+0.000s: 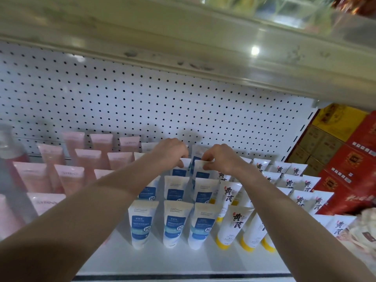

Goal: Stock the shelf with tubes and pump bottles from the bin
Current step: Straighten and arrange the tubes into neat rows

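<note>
white pegboard noted behind the shelf; a bare strip is left along its front edge. upright tubes are ranked in three blocks: pink tubes left, print blurred; blue-and-white tubes centre; yellow-capped tubes marked 黄芪 right. red boxes are stacked far right. left hand is curled on a rear blue tube; right hand is pinched on the neighbouring tube.

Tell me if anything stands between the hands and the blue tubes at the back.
Nothing visible does. The left hand and right hand each already pinch the top of one of the back-row tubes; the front tubes stand nearer the camera, below the forearms, not between.
</note>
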The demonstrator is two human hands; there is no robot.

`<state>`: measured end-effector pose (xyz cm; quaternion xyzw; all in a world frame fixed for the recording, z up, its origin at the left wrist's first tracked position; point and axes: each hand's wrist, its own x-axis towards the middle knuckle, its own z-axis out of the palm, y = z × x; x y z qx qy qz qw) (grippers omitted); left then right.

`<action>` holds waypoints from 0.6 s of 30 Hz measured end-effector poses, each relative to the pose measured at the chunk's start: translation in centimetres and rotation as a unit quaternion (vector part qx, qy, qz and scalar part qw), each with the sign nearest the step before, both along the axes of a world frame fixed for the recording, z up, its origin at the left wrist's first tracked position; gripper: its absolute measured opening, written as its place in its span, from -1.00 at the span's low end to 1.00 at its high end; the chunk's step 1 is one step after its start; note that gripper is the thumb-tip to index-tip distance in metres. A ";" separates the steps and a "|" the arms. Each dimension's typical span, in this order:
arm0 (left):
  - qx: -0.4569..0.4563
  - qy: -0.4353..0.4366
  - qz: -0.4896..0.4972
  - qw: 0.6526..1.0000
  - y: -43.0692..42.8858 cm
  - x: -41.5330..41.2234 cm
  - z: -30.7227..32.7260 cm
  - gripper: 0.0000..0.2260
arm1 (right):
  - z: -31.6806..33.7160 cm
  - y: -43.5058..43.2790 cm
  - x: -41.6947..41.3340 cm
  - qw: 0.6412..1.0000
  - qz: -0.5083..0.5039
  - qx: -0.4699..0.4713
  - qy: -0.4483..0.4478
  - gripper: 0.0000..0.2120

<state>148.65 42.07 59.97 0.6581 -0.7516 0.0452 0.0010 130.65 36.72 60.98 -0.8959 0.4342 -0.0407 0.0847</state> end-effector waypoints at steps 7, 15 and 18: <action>-0.032 0.076 -0.014 0.997 0.5 1.7 0.2 -0.75 | 0.2 0.2 1.2 0.999 0.017 -0.007 -0.046 -0.78; -0.034 0.112 0.022 0.993 3.0 6.5 2.2 -0.79 | 0.5 1.2 4.9 0.994 0.075 -0.008 -0.076 -0.72; -0.011 0.084 0.033 0.996 3.7 7.4 2.1 -0.73 | 0.2 1.3 5.7 0.995 0.076 0.010 -0.071 -0.77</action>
